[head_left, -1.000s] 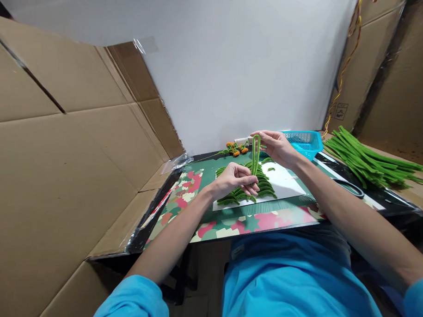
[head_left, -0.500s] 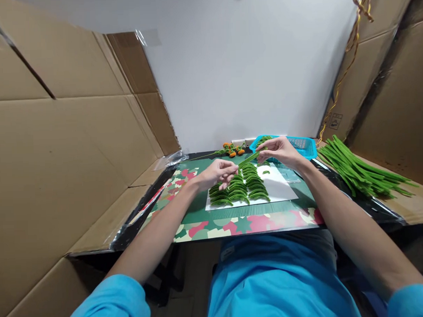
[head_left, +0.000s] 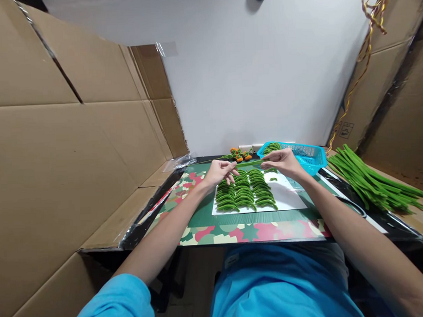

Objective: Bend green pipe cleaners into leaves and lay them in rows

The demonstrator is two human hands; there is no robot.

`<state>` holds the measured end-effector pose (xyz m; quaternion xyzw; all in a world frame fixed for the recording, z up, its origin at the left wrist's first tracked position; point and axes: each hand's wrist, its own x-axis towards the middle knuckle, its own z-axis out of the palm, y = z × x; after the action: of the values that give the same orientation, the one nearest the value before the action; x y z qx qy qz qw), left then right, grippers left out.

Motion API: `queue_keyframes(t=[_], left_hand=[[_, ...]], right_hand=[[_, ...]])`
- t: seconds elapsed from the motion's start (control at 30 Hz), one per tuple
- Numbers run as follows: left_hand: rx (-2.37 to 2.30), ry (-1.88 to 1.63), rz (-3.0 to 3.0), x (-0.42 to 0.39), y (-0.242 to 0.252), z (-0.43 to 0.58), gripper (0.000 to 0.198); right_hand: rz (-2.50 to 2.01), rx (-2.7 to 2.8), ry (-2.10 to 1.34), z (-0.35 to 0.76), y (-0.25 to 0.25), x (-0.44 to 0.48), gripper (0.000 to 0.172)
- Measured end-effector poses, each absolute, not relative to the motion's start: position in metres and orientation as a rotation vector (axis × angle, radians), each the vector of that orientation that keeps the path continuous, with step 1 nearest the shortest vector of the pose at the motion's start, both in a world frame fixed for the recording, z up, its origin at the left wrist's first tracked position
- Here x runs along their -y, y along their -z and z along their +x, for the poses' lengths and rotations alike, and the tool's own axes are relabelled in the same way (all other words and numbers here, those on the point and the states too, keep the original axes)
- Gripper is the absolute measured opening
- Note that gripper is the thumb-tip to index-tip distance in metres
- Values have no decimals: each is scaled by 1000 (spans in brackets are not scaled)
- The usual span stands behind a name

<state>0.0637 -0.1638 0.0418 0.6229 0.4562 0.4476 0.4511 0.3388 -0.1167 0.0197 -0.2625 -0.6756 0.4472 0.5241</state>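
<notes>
Stretched level between my hands is a green pipe cleaner. My left hand pinches its left end, the lower fingers loosely curled. At the other end, my right hand pinches it between thumb and fingers. Below lies a white sheet with several curved green leaf-like pieces in three neat columns. A short start of a fourth column shows under my right hand. What exactly the fingertips cover is hidden.
A blue basket with green pieces stands behind my right hand. Orange flowers lie at the back. At right are a bundle of green pipe cleaners and a dark looped handle, perhaps scissors. Cardboard walls flank the table.
The held pipe cleaner has turned from slanting up to the right to nearly level, as my right hand lowered relative to my left. The camera view shifted slightly.
</notes>
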Motion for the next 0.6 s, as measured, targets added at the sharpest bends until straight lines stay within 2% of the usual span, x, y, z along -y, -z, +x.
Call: queue_keyframes(t=[0.6], left_hand=[[-1171, -1219, 1499, 157, -33, 59, 48]], right_hand=[[-648, 1456, -1133, 330, -13, 118, 43]])
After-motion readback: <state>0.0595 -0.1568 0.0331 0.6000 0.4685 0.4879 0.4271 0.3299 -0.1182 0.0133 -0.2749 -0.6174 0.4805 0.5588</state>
